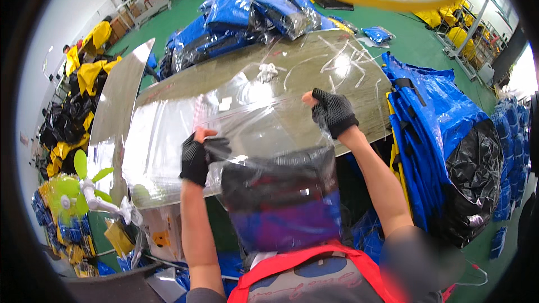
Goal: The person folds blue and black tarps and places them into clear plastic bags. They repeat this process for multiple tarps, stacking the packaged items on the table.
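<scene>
A clear plastic bag (278, 154) hangs against my front at the near edge of the table. Inside it sits a folded black and blue item (281, 202), dark at the top and blue below. My left hand (203, 154), in a black fingerless glove, is closed on the bag's upper left edge. Higher and farther to the right, my right hand (334, 113), gloved alike, is closed on the bag's other upper edge. Between them the film is stretched over the table. What the fingertips pinch shows only in part.
A stack of clear bags (160, 134) lies on the table (359, 104)'s left. Wrapped blue packs (236, 14) are heaped at the far edge. Blue folded sheets (432, 118) stand at the right. A green fan (84, 182) juts out at the near left. A yellow hoop (387, 3) crosses the top.
</scene>
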Demonstrator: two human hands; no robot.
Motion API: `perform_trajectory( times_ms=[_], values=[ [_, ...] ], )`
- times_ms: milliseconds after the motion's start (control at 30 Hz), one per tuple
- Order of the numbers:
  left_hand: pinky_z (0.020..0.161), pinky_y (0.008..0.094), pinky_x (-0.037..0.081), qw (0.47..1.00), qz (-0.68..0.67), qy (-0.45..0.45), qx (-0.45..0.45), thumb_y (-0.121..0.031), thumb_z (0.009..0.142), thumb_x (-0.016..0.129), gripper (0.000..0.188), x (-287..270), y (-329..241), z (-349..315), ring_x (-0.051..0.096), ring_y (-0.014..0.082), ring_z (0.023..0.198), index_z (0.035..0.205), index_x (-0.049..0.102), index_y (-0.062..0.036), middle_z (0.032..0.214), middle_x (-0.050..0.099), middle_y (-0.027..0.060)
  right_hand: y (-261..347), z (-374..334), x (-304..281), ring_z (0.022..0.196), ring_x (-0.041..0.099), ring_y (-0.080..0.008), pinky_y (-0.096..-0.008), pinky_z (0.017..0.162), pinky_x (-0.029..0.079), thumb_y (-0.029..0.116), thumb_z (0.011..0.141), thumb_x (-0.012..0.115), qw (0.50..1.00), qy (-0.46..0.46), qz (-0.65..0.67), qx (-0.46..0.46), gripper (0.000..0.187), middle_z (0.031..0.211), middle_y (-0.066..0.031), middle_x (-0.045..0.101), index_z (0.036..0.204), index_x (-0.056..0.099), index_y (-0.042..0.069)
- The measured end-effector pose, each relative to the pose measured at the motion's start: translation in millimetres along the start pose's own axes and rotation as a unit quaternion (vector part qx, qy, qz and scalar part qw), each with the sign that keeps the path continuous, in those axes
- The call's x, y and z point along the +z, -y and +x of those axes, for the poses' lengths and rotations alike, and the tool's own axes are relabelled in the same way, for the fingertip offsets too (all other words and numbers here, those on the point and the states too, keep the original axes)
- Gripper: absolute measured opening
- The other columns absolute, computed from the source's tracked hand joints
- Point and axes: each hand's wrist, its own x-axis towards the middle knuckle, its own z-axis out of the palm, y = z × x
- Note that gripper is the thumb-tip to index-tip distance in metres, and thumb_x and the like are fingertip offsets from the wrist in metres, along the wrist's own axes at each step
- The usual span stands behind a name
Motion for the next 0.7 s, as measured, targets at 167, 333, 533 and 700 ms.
perform_trajectory(
  times_ms=[167,333,533,700],
  values=[
    [0.066,0.0335,0.056,0.994,-0.085,-0.07,-0.01,-0.045,0.096,0.049,0.048,-0.7,75.4,54.3,0.069,0.026,0.076,0.109,0.056,0.0004,0.094,0.068,0.0187,-37.5,24.3,41.1,0.083,0.064,-0.0374,-0.0445,0.074,0.049,0.045,0.091,0.051,0.983,0.021,-0.179,0.04,0.037,0.086,-0.0171,0.067,0.093,0.068,0.012],
    [0.067,0.0309,0.055,0.995,-0.07,-0.071,0.031,-0.035,0.096,0.054,0.037,-13.3,85.2,72.2,0.068,0.0229,0.078,0.109,0.062,-0.0003,0.095,0.069,0.0164,-17.9,57.9,58.4,0.089,0.062,-0.0348,-0.0426,0.08,0.047,0.028,0.086,0.057,0.973,-0.029,-0.225,-0.037,0.024,0.094,-0.0152,0.066,0.099,0.066,0.011],
    [0.069,0.029,0.055,0.994,-0.102,-0.029,-0.031,-0.035,0.097,0.051,0.041,-11.6,71.6,81.4,0.068,0.0186,0.078,0.111,0.062,0.0029,0.094,0.069,0.0122,33.0,69.2,162.8,0.085,0.06,-0.0282,-0.0414,0.069,0.05,0.021,0.078,0.061,0.893,0.134,-0.257,-0.346,0.014,0.087,-0.008,0.06,0.087,0.065,0.012],
    [0.077,0.028,0.053,0.993,-0.102,0.029,-0.045,-0.037,0.1,0.044,0.044,-14.8,67.4,87.5,0.064,0.0148,0.086,0.114,0.061,0.0013,0.101,0.066,0.0084,27.8,101.8,198.9,0.083,0.06,-0.0261,-0.0405,0.069,0.049,0.021,0.075,0.061,0.846,0.189,-0.26,-0.424,0.01,0.081,-0.0081,0.061,0.076,0.065,0.012]
  ],
)
